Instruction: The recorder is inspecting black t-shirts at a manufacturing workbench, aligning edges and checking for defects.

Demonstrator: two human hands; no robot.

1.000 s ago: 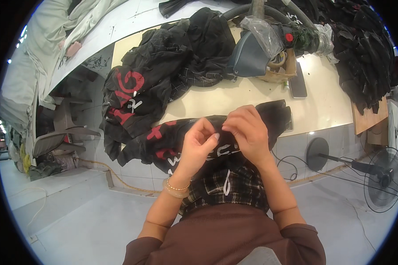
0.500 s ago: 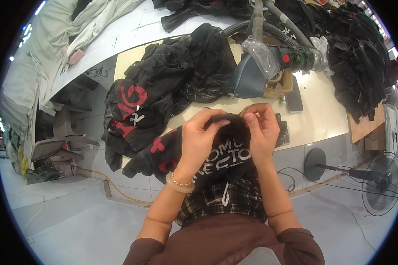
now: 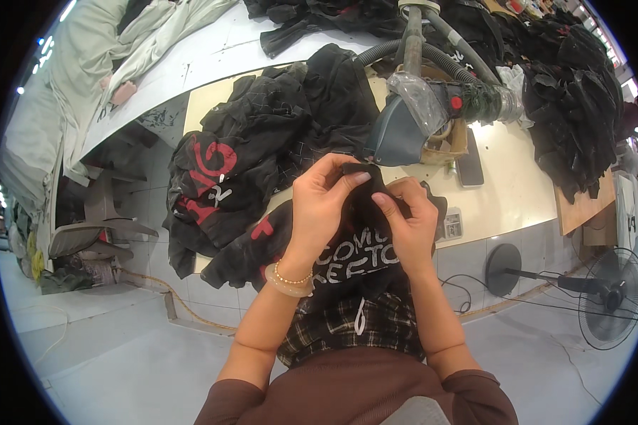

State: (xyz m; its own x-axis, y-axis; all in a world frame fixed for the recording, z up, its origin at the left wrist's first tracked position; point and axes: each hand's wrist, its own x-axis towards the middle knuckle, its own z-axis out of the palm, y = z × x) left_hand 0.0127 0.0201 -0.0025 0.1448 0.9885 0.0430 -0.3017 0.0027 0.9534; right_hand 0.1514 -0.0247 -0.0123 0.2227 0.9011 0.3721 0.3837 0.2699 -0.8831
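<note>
A black garment (image 3: 365, 223) with white and red lettering hangs from both my hands and drapes toward my lap. My left hand (image 3: 326, 202) pinches its upper edge between thumb and fingers, close to the blue-grey machine head (image 3: 395, 131). A little lower and to the right, my right hand (image 3: 411, 219) is closed on the cloth, thumb pressed toward the fingers. Folds hide part of the right fingers. Left of my hands, a heap of black garments (image 3: 262, 127) with red print lies on the cream tabletop (image 3: 514, 191).
A phone-like dark slab (image 3: 470, 159) and a small clear box (image 3: 452, 225) lie on the tabletop at right. Grey hoses (image 3: 446, 60) run above the machine. More black clothes (image 3: 574, 120) are piled at far right. A standing fan (image 3: 606, 294) is at lower right.
My left hand has moved up and forward with the cloth edge, nearer the machine. My right hand has shifted slightly down, and the small clear box shows more.
</note>
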